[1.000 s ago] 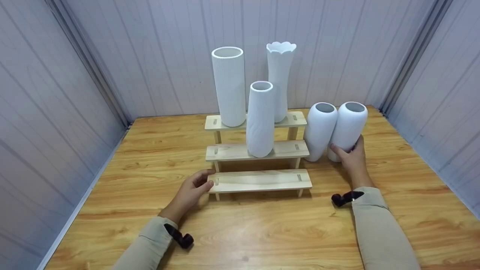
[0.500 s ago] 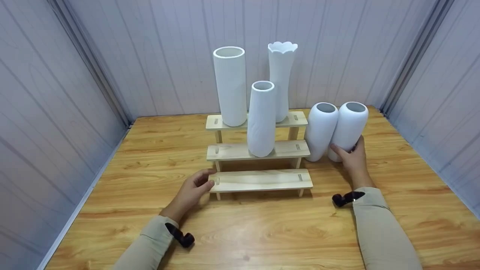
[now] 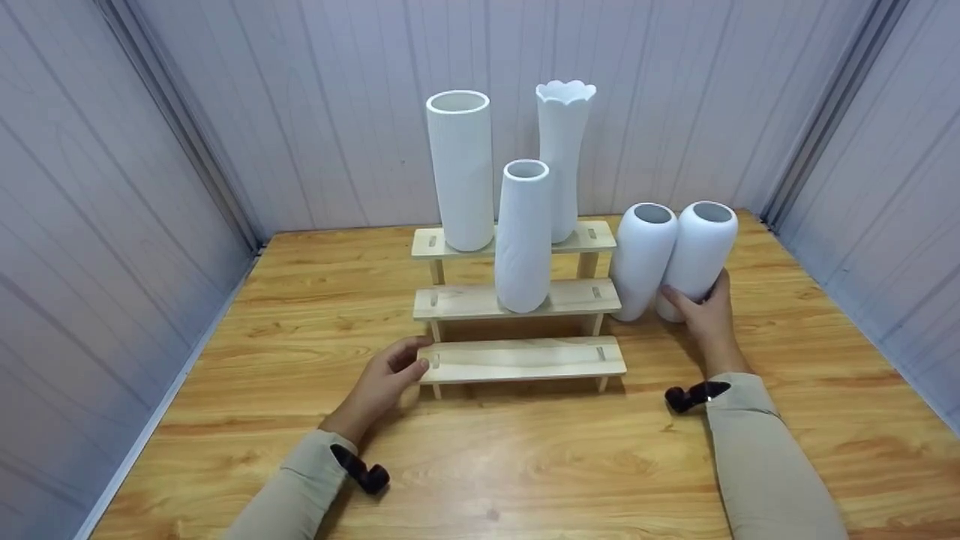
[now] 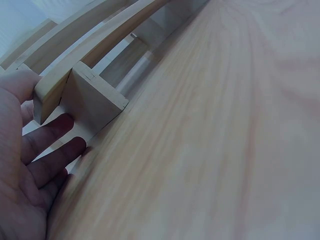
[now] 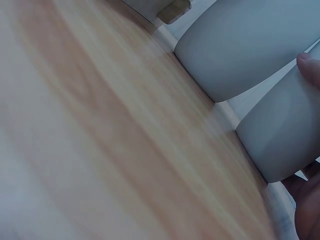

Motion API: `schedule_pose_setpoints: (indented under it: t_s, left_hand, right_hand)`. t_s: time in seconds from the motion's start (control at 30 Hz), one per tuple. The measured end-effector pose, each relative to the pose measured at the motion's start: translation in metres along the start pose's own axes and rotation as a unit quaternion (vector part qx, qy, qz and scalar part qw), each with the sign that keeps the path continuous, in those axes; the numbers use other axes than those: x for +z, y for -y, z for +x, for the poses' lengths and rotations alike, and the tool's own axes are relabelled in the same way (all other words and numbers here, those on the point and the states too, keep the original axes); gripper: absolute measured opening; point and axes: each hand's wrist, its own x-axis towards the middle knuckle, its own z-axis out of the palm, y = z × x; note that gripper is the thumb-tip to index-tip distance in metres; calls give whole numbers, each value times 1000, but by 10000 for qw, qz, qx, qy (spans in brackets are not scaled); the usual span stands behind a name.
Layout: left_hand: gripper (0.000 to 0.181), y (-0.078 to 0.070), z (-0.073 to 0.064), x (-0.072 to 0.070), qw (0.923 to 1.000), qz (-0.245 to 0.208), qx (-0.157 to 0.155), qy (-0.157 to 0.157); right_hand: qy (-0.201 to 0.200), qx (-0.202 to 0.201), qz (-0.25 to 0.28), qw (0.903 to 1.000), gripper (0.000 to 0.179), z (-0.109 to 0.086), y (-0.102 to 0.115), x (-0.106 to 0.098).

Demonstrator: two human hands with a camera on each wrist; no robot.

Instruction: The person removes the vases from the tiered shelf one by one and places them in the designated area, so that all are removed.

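A three-step wooden display stand (image 3: 525, 361) stands on the table. At the left end of its lowest step, my left hand (image 3: 382, 379) grips the board; in the left wrist view the thumb lies over the board (image 4: 54, 92) and the fingers (image 4: 57, 157) reach below it, beside the leg. To the right of the stand, two smooth white vases stand upright side by side, tops close together. My right hand (image 3: 709, 319) holds the right-hand vase (image 3: 699, 251) low on its body, thumb on the near side. The other vase (image 3: 643, 259) stands between it and the stand.
On the top step are a ribbed cylindrical vase (image 3: 461, 176) and a vase with a scalloped rim (image 3: 564, 142). A tapered vase (image 3: 523, 240) stands on the middle step. Panelled walls (image 3: 337, 112) close off the back and both sides of the wooden table (image 3: 480, 465).
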Motion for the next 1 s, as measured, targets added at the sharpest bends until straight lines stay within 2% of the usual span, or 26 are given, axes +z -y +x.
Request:
schedule_pose_setpoints:
  t_s: [0.17,0.33,0.47,0.6,0.77,1.0]
  left_hand:
    - [35,-1,0,0,10000,14,-24,-15]
    - [35,-4,0,1,9998,148,-49,-82]
    - [35,-23,-6,1,9994,346,-7,-10]
    - [35,-39,-11,1,9995,299,4,61]
    - [34,-36,-10,1,9997,240,23,26]
    - [33,-39,-11,1,9998,216,58,6]
  right_hand:
    - [-104,19,393,9992,99,0,9,0]
    - [-388,-249,569,9973,97,-2,21,3]
    - [-718,-446,684,9941,91,-3,29,5]
    - [-923,-551,723,9916,85,-3,42,6]
    - [-1122,-563,680,9897,79,-5,58,7]
    - [-1469,-810,666,9836,73,-7,72,10]
